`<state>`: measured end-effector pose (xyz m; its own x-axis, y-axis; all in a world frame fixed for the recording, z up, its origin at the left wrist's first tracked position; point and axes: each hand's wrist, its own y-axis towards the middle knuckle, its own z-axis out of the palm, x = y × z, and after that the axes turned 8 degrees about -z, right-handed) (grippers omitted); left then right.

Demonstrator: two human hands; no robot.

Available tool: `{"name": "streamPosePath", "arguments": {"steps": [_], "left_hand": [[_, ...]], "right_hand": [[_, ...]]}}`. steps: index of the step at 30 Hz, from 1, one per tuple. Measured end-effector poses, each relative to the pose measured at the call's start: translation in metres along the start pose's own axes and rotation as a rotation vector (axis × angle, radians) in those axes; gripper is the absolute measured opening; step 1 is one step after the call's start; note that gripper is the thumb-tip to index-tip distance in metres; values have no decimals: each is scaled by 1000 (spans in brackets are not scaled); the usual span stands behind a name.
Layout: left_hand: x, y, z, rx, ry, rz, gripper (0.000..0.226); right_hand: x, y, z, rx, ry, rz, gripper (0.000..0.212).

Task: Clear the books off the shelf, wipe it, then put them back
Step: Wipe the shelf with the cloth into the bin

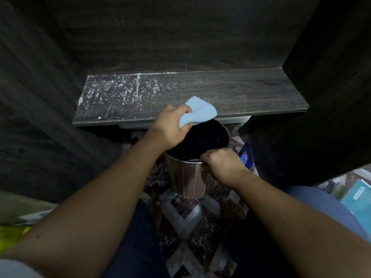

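A dark wood shelf [230,91] lies bare of books, with white dust and crumbs [120,91] speckled over its left half. My left hand [168,127] grips a light blue cloth [197,112] at the shelf's front edge, above the mouth of a metal bin. My right hand [221,164] holds the rim of that shiny steel bin [190,177], which is raised just below the shelf edge and has a dark inside. Books [356,197] show at the far right edge, low down.
Dark cabinet walls [40,97] close in on both sides and behind the shelf. Below is a patterned tiled floor [186,227], my knees in blue trousers and a bare foot [232,209]. A blue object [247,155] stands behind the bin.
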<state>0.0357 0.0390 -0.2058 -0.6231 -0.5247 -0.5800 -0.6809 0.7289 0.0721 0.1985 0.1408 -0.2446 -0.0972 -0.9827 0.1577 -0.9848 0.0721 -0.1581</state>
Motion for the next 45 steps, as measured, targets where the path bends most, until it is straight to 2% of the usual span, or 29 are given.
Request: {"name": "streamPosePath", "arguments": {"steps": [5,8,10,14,18,22,25,28,32,36,38,41,45], "left_hand": [[9,-6,-14,-197,-70,62,43],[23,-6,-5,-105,141,50,44],[26,-8,-1,-74,193,29,42],[20,-6,-5,-258,90,106,38],[27,-11,2,-135,149,85,38],[24,-9,-3,-208,114,96,38],[27,-11,-1,-99,117,95,38],[29,-12,-7,-131,54,89,38],[34,-8,-24,-320,-33,-10,39],[56,-9,-48,-467,82,-257,38],[73,-13,-61,-594,167,-338,39],[99,-19,-76,-759,332,-428,37],[123,-22,-80,-705,601,-505,35]], "right_hand": [[0,-3,-5,-18,8,-7,18],[0,-2,-4,-41,8,-13,16],[0,0,-1,-63,-5,-11,17],[1,5,5,-115,-43,-20,16],[3,9,10,-150,-78,-22,9],[7,10,12,-169,-98,-49,12],[8,10,10,-178,-132,-62,15],[9,10,11,-200,-116,-68,17],[12,17,12,-215,-101,-82,21],[23,26,9,-204,-104,-124,20],[26,33,9,-179,-106,-121,16],[32,39,7,-248,-84,-171,38],[37,47,9,-307,-37,-229,45]]}}
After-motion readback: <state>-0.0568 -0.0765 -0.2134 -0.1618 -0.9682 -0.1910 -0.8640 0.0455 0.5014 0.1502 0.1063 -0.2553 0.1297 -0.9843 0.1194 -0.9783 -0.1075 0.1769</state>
